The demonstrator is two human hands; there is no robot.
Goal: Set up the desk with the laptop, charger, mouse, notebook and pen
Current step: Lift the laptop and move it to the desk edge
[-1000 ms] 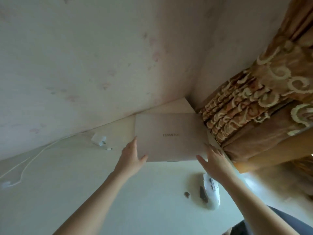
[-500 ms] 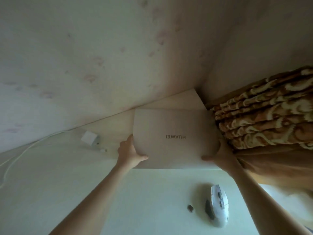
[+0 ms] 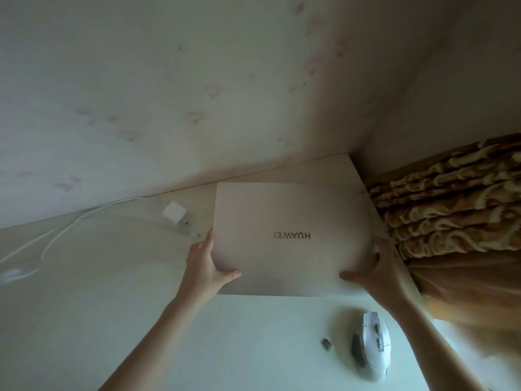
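A closed pale laptop with an upside-down logo lies at the back right of the white desk. My left hand grips its near left edge, thumb on the lid. At the near right corner my right hand holds it the same way. A white charger block with its white cable sits left of the laptop near the wall. A white mouse rests on the desk at the front right, below my right forearm. No notebook or pen is in view.
A small dark item, perhaps a USB receiver, lies just left of the mouse. A brown patterned curtain hangs past the desk's right edge. The wall runs along the desk's back edge.
Both hands went from reaching at the laptop's near edge to gripping its two sides. The laptop appears larger and nearer in the view.
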